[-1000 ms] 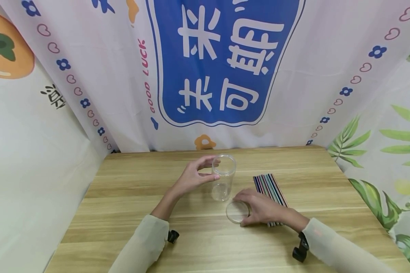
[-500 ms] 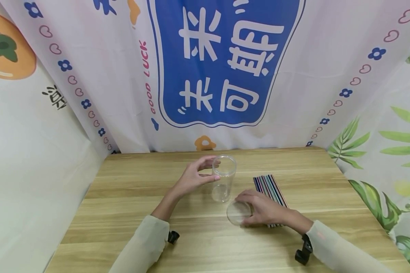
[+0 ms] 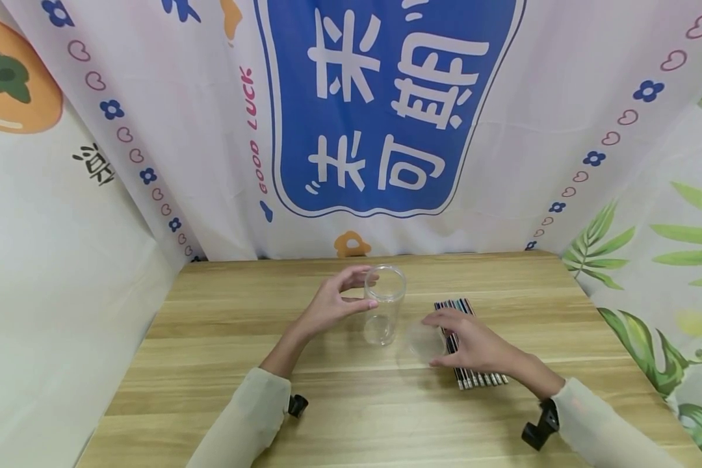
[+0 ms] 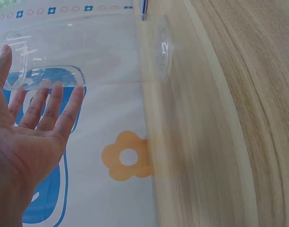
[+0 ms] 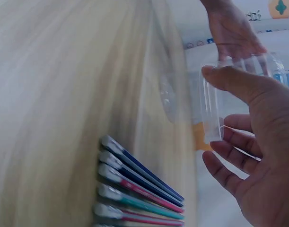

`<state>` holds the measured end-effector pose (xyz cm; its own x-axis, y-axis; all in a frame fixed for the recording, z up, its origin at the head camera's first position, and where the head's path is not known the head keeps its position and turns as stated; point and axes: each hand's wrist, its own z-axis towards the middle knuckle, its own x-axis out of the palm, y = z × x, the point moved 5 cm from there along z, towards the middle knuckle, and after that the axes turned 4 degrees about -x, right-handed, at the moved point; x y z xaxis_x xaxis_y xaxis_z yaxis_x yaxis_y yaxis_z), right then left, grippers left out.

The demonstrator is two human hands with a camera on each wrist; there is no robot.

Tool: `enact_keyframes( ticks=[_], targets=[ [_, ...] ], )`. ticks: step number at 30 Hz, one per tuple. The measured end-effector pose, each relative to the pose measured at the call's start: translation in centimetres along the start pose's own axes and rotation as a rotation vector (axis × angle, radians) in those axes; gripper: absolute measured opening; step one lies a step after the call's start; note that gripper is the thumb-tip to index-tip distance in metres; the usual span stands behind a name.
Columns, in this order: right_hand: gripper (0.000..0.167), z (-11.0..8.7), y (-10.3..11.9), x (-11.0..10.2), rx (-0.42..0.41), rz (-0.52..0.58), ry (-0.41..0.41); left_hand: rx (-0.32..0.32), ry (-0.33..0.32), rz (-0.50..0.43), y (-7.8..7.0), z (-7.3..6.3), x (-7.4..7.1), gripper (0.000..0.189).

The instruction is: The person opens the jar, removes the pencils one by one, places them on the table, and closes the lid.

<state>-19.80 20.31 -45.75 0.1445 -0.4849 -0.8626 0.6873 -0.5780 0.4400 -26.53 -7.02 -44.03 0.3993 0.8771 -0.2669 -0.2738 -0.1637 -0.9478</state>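
Note:
A tall clear jar (image 3: 381,328) stands upright on the wooden table, its round rim uncovered. My left hand (image 3: 335,302) is at its upper left side, thumb on the near side and fingers around the far side; in the left wrist view the fingertips meet the jar's clear wall (image 4: 106,42). To the right, my right hand (image 3: 474,343) pinches a clear round lid (image 5: 211,113) by its edge between thumb and fingers. The lid is blurred in the head view, raised over the table. Beneath that hand lies a row of slim coloured pencils (image 3: 482,379) with silvery ends, partly covered by it.
The wooden table (image 3: 210,338) runs back to a printed cloth (image 3: 304,240) hanging behind it. Side cloths rise at left and right. Each wrist wears a black camera mount (image 3: 541,426).
My right hand has moved right and away from me with the lid, which now hangs higher and farther from the jar. More pencil ends show. My left hand and the jar have stayed put.

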Motion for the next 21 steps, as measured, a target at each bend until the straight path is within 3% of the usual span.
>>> enact_keyframes(
  ticks=[5, 14, 21],
  targets=[
    [0.071, 0.0, 0.0, -1.9, -0.015, 0.036, -0.046, 0.004, 0.004, -0.004, 0.0, 0.0, 0.1, 0.065],
    [0.069, 0.9, 0.7, -5.6, -0.16, 0.065, -0.188, -0.004, 0.011, 0.005, 0.1, 0.0, 0.0, 0.064],
    [0.07, 1.6, 1.3, -7.5, -0.186, 0.061, -0.238, -0.006, 0.009, 0.0, 0.0, -0.1, 0.1, 0.06]
  ],
)
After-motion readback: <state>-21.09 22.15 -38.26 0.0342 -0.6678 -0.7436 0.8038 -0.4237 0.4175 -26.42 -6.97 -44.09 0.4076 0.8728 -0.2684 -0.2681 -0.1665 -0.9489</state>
